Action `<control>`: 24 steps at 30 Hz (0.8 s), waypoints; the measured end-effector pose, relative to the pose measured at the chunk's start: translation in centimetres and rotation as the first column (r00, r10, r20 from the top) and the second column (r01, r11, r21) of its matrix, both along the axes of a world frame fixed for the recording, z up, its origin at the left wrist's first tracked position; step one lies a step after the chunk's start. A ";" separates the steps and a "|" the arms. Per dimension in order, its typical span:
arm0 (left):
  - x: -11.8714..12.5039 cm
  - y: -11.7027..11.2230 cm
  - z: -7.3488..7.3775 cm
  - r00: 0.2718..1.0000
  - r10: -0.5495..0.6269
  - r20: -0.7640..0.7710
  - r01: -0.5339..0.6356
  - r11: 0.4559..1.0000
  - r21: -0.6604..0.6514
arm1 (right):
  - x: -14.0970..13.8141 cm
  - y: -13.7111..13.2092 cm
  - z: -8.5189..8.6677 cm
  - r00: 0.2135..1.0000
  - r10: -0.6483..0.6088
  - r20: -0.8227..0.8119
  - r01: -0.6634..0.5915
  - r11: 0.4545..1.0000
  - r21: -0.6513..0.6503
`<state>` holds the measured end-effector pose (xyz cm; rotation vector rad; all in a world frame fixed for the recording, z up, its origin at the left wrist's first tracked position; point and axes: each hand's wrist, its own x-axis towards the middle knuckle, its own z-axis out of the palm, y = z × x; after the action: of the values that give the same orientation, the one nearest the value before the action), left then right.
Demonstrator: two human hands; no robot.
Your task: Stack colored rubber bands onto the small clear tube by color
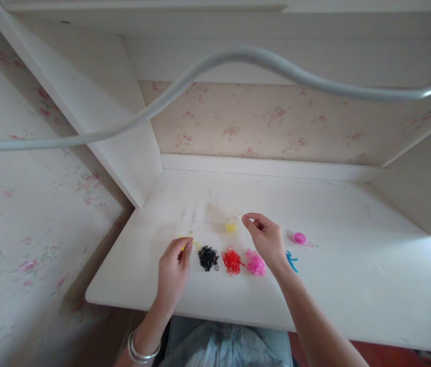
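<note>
My left hand is closed in a pinch on yellow rubber bands, just left of a pile of black rubber bands. The fingers of my right hand are pinched at the edge of something small and see-through, too faint to name. Beside that lies a small yellow clump. A red rubber band pile and a pink one sit between my hands. Blue bands show partly behind my right wrist.
A round bright pink item with a thin tail lies to the right on the white desk. Side panels and a flowered wall enclose the desk's back. A pale curved tube crosses the upper view.
</note>
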<state>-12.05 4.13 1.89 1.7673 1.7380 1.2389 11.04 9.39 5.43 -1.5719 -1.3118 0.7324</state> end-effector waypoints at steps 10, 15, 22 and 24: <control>7.9 7.8 5.0 0.960 -0.170 -0.220 0.201 0.971 0.126 | -2.9 -6.4 -5.0 0.964 0.265 -0.031 -0.267 0.957 -0.112; 9.0 8.7 4.3 0.928 -0.169 -0.333 0.211 0.973 0.095 | -3.1 -6.3 -4.8 0.955 0.295 -0.015 -0.295 0.948 -0.118; 8.9 8.5 4.1 0.921 -0.208 -0.329 0.242 0.968 0.064 | -3.3 -6.2 -4.9 0.953 0.303 0.002 -0.302 0.948 -0.099; 8.5 8.5 4.2 0.931 -0.211 -0.299 0.246 0.966 0.084 | -3.3 -6.3 -5.0 0.952 0.306 0.027 -0.302 0.948 -0.103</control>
<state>-3.55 12.59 6.09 2.2452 1.5682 1.0479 7.78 3.10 0.47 -1.4831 -1.5929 0.9711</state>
